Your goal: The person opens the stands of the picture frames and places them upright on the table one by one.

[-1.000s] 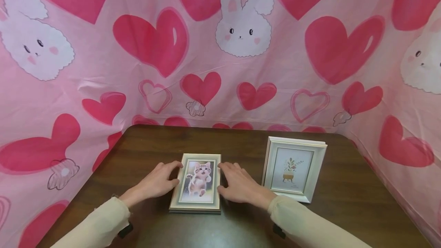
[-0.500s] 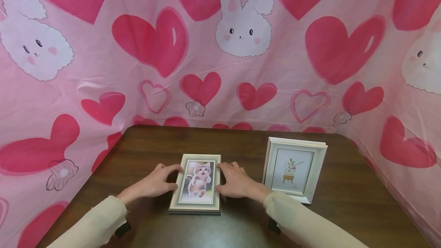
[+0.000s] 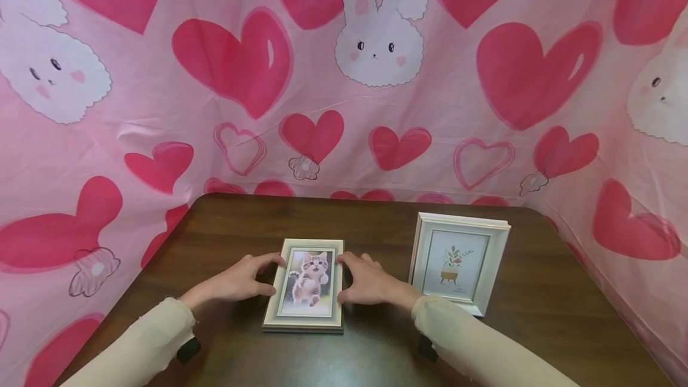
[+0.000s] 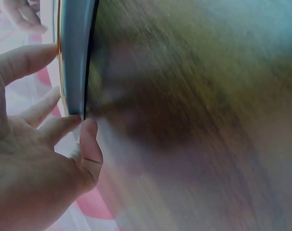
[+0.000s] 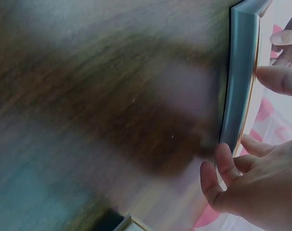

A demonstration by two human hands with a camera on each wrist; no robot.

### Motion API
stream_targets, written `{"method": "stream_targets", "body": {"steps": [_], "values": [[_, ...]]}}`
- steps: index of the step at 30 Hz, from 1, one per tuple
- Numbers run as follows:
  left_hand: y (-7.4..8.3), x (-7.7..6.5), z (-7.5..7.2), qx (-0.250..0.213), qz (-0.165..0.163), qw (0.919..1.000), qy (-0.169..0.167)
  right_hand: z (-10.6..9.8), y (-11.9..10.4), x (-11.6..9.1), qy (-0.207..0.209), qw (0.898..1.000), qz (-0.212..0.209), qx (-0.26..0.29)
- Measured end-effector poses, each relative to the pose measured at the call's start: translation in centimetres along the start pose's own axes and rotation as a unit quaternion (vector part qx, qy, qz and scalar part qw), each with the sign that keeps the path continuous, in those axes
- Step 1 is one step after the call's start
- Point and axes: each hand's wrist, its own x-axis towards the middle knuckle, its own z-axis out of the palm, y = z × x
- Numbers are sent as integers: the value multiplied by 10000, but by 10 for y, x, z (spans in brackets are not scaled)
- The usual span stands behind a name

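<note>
A cream picture frame with a kitten photo [image 3: 310, 284] lies flat on the dark wooden table [image 3: 371, 354]. At its left border is my left hand [image 3: 236, 279], the thumb lower down and the forefinger near the far corner. My right hand [image 3: 371, 279] mirrors it at the right border. In the left wrist view, the left thumb [image 4: 32, 60] reaches the gold-edged rim, and other fingertips are right at the frame's side [image 4: 74, 57]. The right wrist view has the right thumb [image 5: 280, 79] at the opposite rim, its fingers spread near the far corner.
Upright to the right stands a second cream frame with a potted-plant print [image 3: 459, 264], just beyond the right forearm. Pink cloth with hearts and rabbits [image 3: 378, 97] hangs behind the table and along both sides.
Both thumbs have shifted slightly onto the kitten frame's borders over the last second, and the forearms have drawn a little to the left. The kitten frame stays in place on the table.
</note>
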Motion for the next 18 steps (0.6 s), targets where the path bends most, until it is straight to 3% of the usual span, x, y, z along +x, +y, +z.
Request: {"method": "stream_targets", "body": {"steps": [6,11,14,18], "values": [[-20,4,-1,150,394,9991,35,-1,1,1,30,10000,20,-55],[-35,9,1,153,522,9985,41,-1,1,3,-38,9999,59,-108],[-33,9,0,207,486,9986,3,-2,1,3,-103,9998,131,-113],[-19,7,-2,121,484,9987,-91,-4,0,4,-151,9996,230,-119]]}}
